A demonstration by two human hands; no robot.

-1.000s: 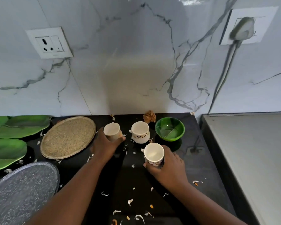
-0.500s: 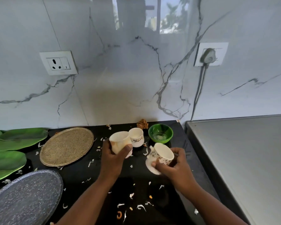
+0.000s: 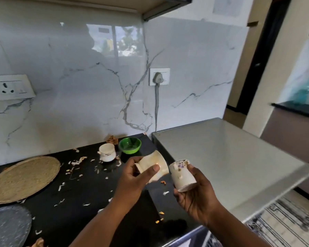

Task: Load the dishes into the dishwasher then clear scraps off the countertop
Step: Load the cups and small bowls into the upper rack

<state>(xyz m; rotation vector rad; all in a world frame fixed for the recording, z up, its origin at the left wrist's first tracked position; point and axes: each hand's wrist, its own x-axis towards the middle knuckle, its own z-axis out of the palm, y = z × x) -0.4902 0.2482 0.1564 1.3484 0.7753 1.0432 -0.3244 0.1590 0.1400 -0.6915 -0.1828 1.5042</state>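
While both hands are lifted above the black desk (image 3: 66,211), each one carries a cup, so the step in hand seems to be the loading of the dishes, at the part where cups are carried away toward the dishwasher. The left hand (image 3: 130,182) grips a plain cream cup (image 3: 154,166), tilted on its side, with the thumb pressed across its wall and the other fingers behind it. The right hand (image 3: 194,195) holds a flowered cup (image 3: 183,172) from below and behind, fingers curled round its lower part; this cup is also tilted, its mouth up and away from the person. The two cups are just beside each other, and I cannot tell if they touch.

On the desk wait more dishes: a white cup with a dark branch pattern (image 3: 107,154) near the wall, a green bowl (image 3: 130,145) just beside it, a round woven tray (image 3: 23,179) at the left and a grey speckled plate (image 3: 7,227) at the lower left edge. Pale scraps (image 3: 77,162) lie scattered over the dark surface, so the clearing is not yet begun.

To the right stands a grey flat-topped appliance (image 3: 230,157), with a striped rack (image 3: 284,220) showing below its front edge; I judge this may be the open dishwasher, but it is not sure. The next move calls for turning to that side and setting both cups mouth down into the rack, one after the other, keeping them from knocking together.
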